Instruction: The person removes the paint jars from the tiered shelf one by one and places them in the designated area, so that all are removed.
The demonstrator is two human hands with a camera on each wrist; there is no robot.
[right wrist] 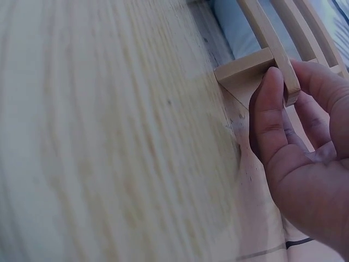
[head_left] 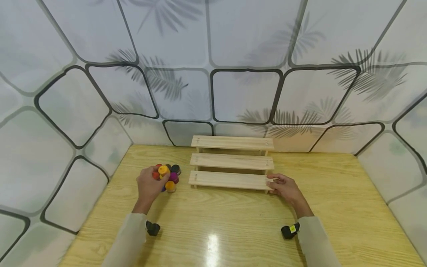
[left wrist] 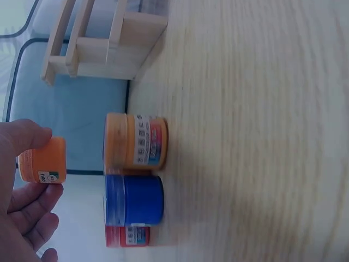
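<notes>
My left hand (head_left: 149, 184) grips a small orange paint jar (left wrist: 48, 161) between thumb and fingers. It is raised above a cluster of other jars on the left of the table. In the left wrist view, a larger orange jar (left wrist: 143, 143), a blue jar (left wrist: 143, 200) and a red jar (left wrist: 131, 236) stand below the hand. A three-step wooden rack (head_left: 230, 180) stands at the back middle. With thumb and fingers, my right hand (head_left: 286, 188) pinches the right end of its lowest step, which the right wrist view shows close up (right wrist: 275, 52).
A purple jar (head_left: 173, 177) and a black-lidded jar (head_left: 175, 169) are in the cluster, left of the rack. The wooden table (head_left: 213, 218) meets a patterned cloth wall (head_left: 247, 96) behind the rack and at both sides.
</notes>
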